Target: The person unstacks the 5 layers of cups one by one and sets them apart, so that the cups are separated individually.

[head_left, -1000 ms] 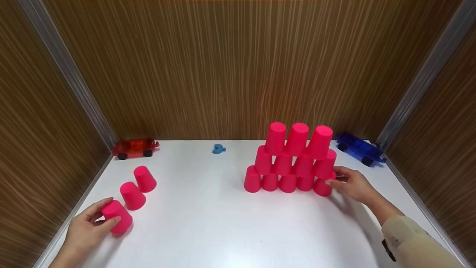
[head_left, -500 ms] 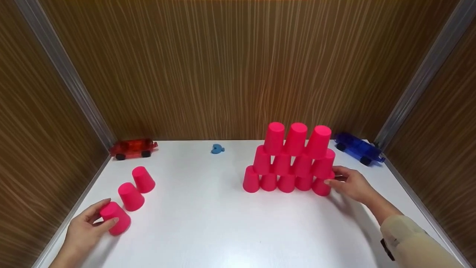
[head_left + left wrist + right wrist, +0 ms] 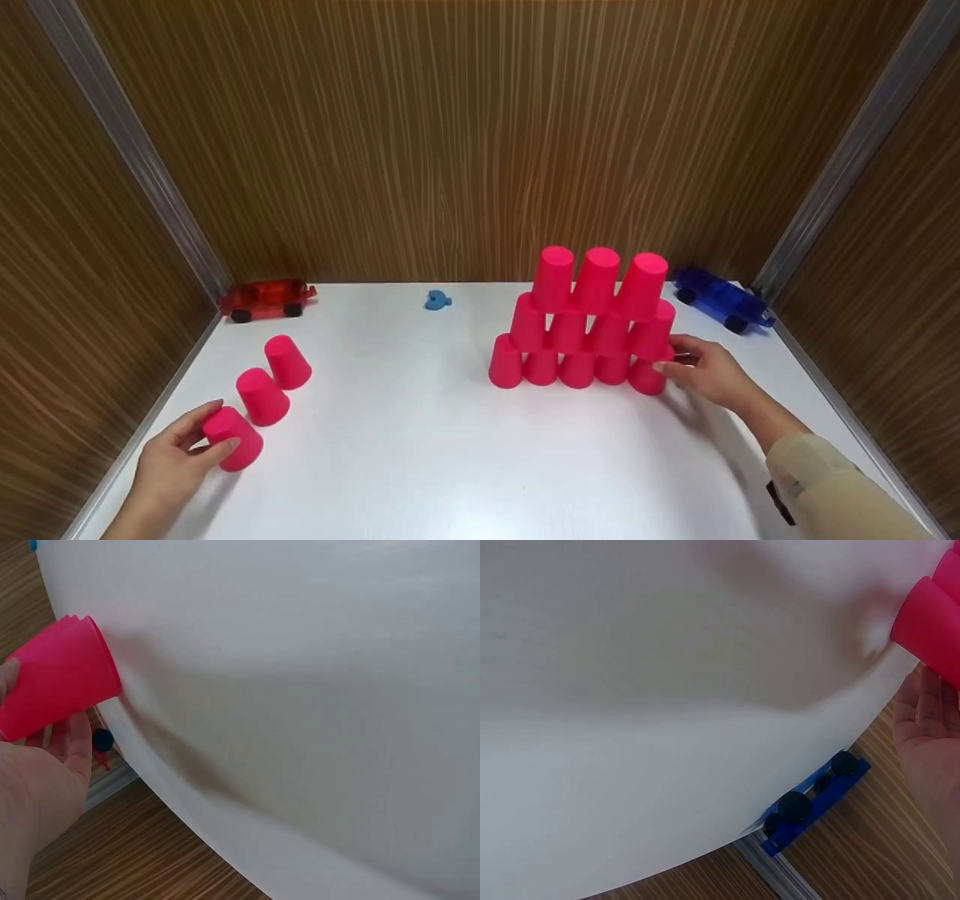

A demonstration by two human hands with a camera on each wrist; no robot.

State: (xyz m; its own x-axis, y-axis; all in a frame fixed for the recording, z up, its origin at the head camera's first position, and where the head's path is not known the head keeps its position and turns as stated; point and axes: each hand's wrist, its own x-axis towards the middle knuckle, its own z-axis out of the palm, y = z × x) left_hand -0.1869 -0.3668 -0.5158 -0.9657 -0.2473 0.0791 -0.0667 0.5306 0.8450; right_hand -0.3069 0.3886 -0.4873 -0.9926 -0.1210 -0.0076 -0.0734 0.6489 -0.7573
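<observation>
At the left of the head view, my left hand (image 3: 169, 457) holds an upside-down pink cup (image 3: 234, 439), thumb on the near side and fingers on the far side. Beside it two more pink cups, a middle one (image 3: 262, 397) and a farther one (image 3: 288, 362), stand upside down in a slanting row. On the right rises a three-tier wall of upside-down pink cups (image 3: 568, 332), three in its top tier. My right hand (image 3: 712, 371) holds the rightmost bottom cup (image 3: 646, 377), thumb in front; its other fingers are partly hidden behind. The left wrist view also shows the gripped cup (image 3: 64, 675).
A red translucent toy car (image 3: 268, 298) sits at the back left corner, and a blue one (image 3: 724, 298) at the back right, behind the cup wall. A small blue piece (image 3: 436, 300) lies near the back edge. Wood-grain panels (image 3: 450, 135) enclose the white table (image 3: 420, 450).
</observation>
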